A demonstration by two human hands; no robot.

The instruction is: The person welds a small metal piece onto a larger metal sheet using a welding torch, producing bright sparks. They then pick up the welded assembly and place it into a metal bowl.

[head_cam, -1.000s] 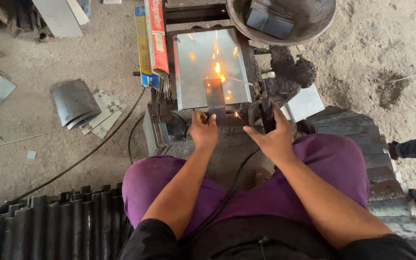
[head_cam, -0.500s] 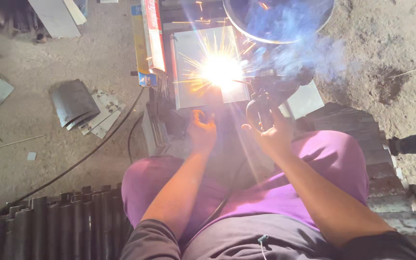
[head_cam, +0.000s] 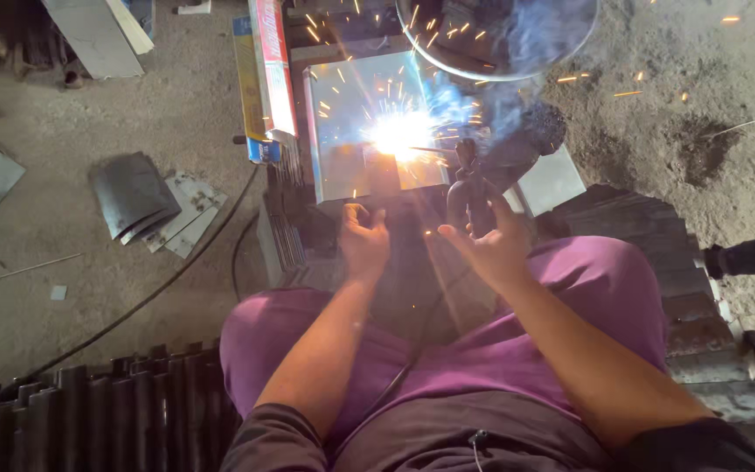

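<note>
A seated person welds at a shiny bent sheet-metal piece point(head_cam: 351, 131) amid flying sparks.

The right hand point(head_cam: 489, 245) is clenched around the dark welding electrode holder point(head_cam: 469, 188), whose tip meets the bright white arc point(head_cam: 399, 133) on the sheet at 12 o'clock from the hands. The left hand point(head_cam: 364, 240) has its fingers curled at the sheet's near edge; whether it grips anything I cannot tell. A round metal bowl point(head_cam: 561, 48) sits at 1 o'clock, a long red-and-yellow carton point(head_cam: 273, 70) at 11 o'clock.
</note>
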